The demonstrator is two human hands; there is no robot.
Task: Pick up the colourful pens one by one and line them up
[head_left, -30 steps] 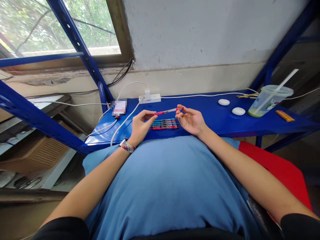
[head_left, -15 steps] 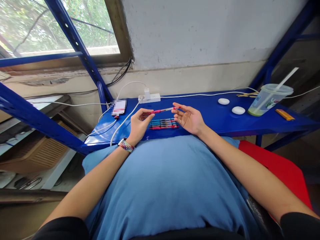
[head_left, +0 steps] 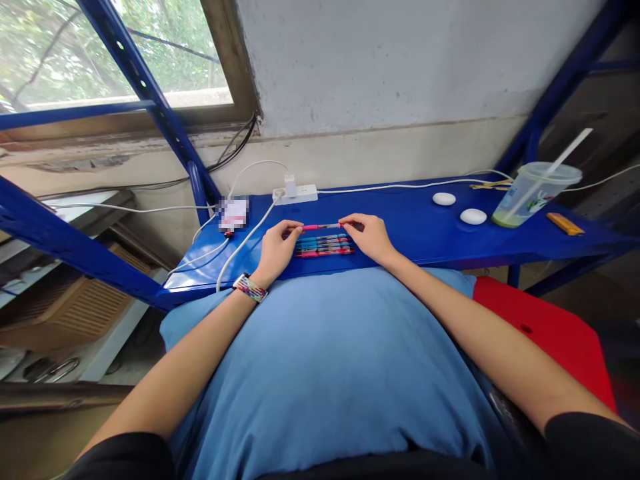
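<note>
A pink pen (head_left: 321, 227) with a clear barrel lies level between my two hands. My left hand (head_left: 279, 248) pinches its left end between thumb and fingers. At the other end, the fingertips of my right hand (head_left: 367, 235) close on the tip. Just below, on the blue table (head_left: 410, 240), several pens (head_left: 325, 244) form a neat row, blue ones at the back and a pink one (head_left: 325, 253) at the front. My hands partly hide the ends of the row. A patterned band circles my left wrist.
A white power strip (head_left: 303, 194) with cables sits at the back. To the right are two white oval objects (head_left: 473, 216), a plastic cup (head_left: 535, 193) with a straw, and an orange packet (head_left: 565, 224). Blue metal posts (head_left: 135, 73) flank the table. A red stool (head_left: 540, 327) stands at the right.
My right hand has turned over and closed its fingers on the pen's right end. The pen has gone from slightly tilted to level, a little lower, above the row.
</note>
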